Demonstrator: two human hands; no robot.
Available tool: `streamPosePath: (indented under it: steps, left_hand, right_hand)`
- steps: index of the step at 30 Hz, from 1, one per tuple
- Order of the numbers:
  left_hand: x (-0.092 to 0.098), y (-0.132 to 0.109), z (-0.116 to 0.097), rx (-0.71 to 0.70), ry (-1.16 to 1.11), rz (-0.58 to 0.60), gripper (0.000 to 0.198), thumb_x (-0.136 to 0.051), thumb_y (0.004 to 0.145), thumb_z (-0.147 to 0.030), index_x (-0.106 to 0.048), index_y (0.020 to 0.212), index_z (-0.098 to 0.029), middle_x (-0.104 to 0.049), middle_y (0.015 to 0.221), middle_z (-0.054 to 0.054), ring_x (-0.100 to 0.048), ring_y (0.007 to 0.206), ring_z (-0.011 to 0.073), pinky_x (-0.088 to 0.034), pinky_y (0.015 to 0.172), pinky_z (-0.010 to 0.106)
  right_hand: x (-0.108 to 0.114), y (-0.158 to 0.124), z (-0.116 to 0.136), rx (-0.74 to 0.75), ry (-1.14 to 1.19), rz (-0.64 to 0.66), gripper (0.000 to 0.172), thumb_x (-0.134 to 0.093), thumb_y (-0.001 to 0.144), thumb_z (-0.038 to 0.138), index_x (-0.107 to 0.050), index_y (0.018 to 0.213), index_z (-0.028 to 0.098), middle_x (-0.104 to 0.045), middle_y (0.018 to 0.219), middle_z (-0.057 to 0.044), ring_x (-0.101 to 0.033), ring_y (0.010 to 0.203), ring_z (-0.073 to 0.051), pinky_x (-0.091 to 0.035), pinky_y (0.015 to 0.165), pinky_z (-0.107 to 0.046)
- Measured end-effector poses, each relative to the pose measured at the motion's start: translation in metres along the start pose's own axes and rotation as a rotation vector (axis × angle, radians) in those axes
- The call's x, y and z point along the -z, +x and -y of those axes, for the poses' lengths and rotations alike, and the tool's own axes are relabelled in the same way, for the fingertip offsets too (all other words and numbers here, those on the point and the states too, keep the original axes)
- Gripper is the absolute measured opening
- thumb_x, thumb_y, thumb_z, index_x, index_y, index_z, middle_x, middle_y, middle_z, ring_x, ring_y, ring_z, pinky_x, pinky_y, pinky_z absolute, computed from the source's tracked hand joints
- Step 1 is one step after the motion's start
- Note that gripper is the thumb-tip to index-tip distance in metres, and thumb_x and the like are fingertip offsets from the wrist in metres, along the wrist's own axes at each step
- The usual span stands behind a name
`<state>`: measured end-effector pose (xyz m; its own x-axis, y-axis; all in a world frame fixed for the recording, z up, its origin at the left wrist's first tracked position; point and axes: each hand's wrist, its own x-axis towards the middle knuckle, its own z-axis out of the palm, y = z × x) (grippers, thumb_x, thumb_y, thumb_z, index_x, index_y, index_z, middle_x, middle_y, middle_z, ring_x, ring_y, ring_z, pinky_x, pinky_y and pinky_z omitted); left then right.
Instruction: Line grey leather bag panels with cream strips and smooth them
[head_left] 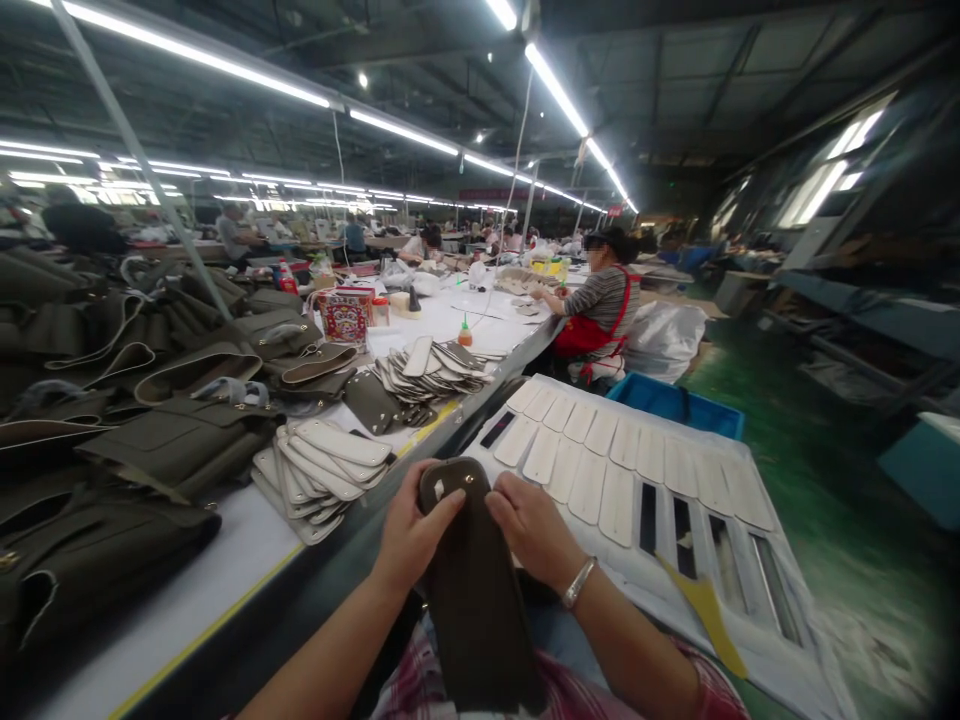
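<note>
Both hands held a dark leather flap (474,590) over the lap.
The left hand (409,538) and right hand (534,528) each had their grip clamped on its rounded top end. Just right lay a white board (664,600) carrying pale cut pieces (600,470). Left, the desk (225,560) bore stacked pieces (322,470) and olive bags (161,445). Beyond stood a blue crate (675,402), contents hidden, near a seated co-worker (604,305).

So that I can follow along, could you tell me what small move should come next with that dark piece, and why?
Probably slide both thumbs on around the rounded top end of the dark piece, pressing it flat: the left hand and right hand both pinch it there, thumbs on top.
</note>
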<state>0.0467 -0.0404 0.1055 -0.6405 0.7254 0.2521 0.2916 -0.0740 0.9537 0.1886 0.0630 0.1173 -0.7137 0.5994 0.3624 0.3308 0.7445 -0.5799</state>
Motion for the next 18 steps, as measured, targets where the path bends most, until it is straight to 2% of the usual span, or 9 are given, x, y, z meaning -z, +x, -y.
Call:
streamPosePath:
  steps: [2,5,8,10,13,15,18]
  left_hand:
    - [-0.006,0.001,0.002,-0.016,0.036,-0.007,0.038,-0.061,0.076,-0.039,-0.051,0.108,-0.02,-0.06,0.097,0.002,-0.056,0.088,0.0177,-0.043,0.082,0.03]
    - [-0.014,0.001,0.005,-0.012,-0.002,0.013,0.035,-0.057,0.079,-0.038,-0.049,0.107,-0.019,-0.059,0.096,0.003,-0.055,0.089,0.0176,-0.043,0.083,0.031]
    - [-0.02,0.0,0.006,0.01,-0.082,0.068,0.034,-0.056,0.08,-0.039,-0.049,0.108,-0.02,-0.06,0.097,0.003,-0.056,0.089,0.0173,-0.043,0.082,0.03]
    - [-0.022,0.0,0.004,0.006,-0.133,0.087,0.036,-0.053,0.083,-0.039,-0.047,0.114,-0.021,-0.059,0.105,0.003,-0.055,0.097,0.0176,-0.042,0.088,0.03]
    - [-0.023,0.002,-0.002,-0.029,-0.154,0.094,0.037,-0.046,0.087,-0.038,-0.046,0.121,-0.023,-0.054,0.121,0.003,-0.047,0.115,0.0184,-0.035,0.099,0.03]
    - [-0.024,-0.003,-0.004,-0.041,-0.158,0.123,0.041,-0.046,0.086,-0.038,-0.044,0.126,-0.026,-0.05,0.128,0.001,-0.042,0.121,0.019,-0.033,0.103,0.029]
    - [-0.027,-0.024,-0.002,0.016,-0.169,0.165,0.05,-0.051,0.084,-0.039,-0.036,0.132,-0.037,-0.043,0.135,-0.007,-0.036,0.126,0.0189,-0.03,0.106,0.027]
  right_hand:
    - [-0.002,0.006,0.001,-0.015,0.119,0.138,0.032,-0.037,0.09,0.046,-0.051,0.082,0.018,-0.056,0.075,-0.003,-0.051,0.07,-0.016,-0.038,0.066,-0.029]
    - [-0.01,0.012,-0.006,-0.029,0.471,0.219,0.033,-0.038,0.09,0.045,-0.057,0.095,0.018,-0.061,0.089,-0.005,-0.055,0.083,-0.017,-0.04,0.074,-0.029]
    - [-0.018,0.01,-0.015,-0.116,0.838,0.287,0.037,-0.045,0.087,0.049,-0.059,0.098,0.017,-0.061,0.085,-0.003,-0.054,0.076,-0.014,-0.042,0.067,-0.026]
    - [-0.02,0.008,-0.019,-0.181,0.988,0.307,0.04,-0.05,0.083,0.052,-0.06,0.098,0.016,-0.06,0.079,-0.002,-0.053,0.067,-0.012,-0.042,0.059,-0.023]
    - [-0.018,0.009,-0.02,-0.22,1.028,0.276,0.043,-0.053,0.08,0.054,-0.061,0.096,0.015,-0.059,0.073,-0.002,-0.051,0.061,-0.011,-0.041,0.055,-0.022]
    - [-0.012,0.008,-0.02,-0.209,0.987,0.224,0.043,-0.054,0.078,0.056,-0.062,0.096,0.017,-0.061,0.077,-0.003,-0.054,0.063,-0.012,-0.044,0.056,-0.023]
    - [0.005,-0.003,-0.018,-0.16,0.697,0.151,0.041,-0.058,0.073,0.058,-0.065,0.092,0.023,-0.064,0.078,-0.001,-0.057,0.064,-0.014,-0.046,0.056,-0.024]
